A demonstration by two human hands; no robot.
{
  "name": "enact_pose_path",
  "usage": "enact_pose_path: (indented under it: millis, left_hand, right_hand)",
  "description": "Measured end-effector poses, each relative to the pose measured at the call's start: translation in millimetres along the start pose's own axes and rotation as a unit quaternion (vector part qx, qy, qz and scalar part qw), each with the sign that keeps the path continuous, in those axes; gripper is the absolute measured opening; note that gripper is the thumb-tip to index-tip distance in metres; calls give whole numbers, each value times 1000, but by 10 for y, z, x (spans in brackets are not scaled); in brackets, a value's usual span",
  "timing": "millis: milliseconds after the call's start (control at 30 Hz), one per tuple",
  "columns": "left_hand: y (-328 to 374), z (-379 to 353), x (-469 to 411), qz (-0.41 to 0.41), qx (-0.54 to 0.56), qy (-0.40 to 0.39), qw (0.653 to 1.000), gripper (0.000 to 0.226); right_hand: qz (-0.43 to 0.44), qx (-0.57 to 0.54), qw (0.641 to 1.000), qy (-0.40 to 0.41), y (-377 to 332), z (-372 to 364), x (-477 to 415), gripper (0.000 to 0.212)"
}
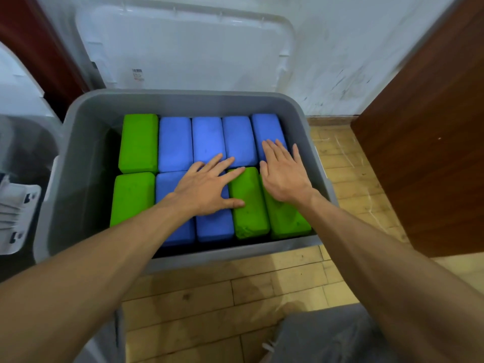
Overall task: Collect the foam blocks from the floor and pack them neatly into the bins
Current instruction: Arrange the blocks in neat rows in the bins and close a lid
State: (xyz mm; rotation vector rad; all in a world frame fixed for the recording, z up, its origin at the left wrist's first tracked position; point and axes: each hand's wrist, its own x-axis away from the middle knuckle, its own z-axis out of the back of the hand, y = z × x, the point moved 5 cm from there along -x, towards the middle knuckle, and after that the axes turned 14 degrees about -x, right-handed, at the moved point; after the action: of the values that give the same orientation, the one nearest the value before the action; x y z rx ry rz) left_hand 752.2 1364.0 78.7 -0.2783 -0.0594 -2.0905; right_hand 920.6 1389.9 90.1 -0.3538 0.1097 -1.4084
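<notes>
At the far left edge a second bin is cut off by the frame, touching or just beside the grey bin on the wooden floor. Inside the grey bin, 10 foam blocks lie in 2 rows of 5. A dark gap runs between the bin's left wall and the 2 green blocks at the left of each row; blue blocks follow, packed side by side. The left hand lies flat with fingers spread across the front blue blocks, thumb tip touching a green block. The right hand rests palm-down, fingers slightly spread, over the far-right blue block and the front-right green block, which sits close to the bin's right wall. A white lid leans on the wall behind. Right of the bin, a narrow strip of floor separates it from a brown wooden panel.
</notes>
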Motion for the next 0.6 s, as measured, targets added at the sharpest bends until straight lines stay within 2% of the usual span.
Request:
enact_pose_path:
  millis: [267,600]
  left_hand:
    - [-19,-69,13,-8,1,0,1000,84]
    - [-74,-136,28,0,8,30,1000,85]
  right_hand:
    - [-33,-18,999,-14,76,-80,-334,58]
    - [0,-9,1000,14,40,-144,-83,60]
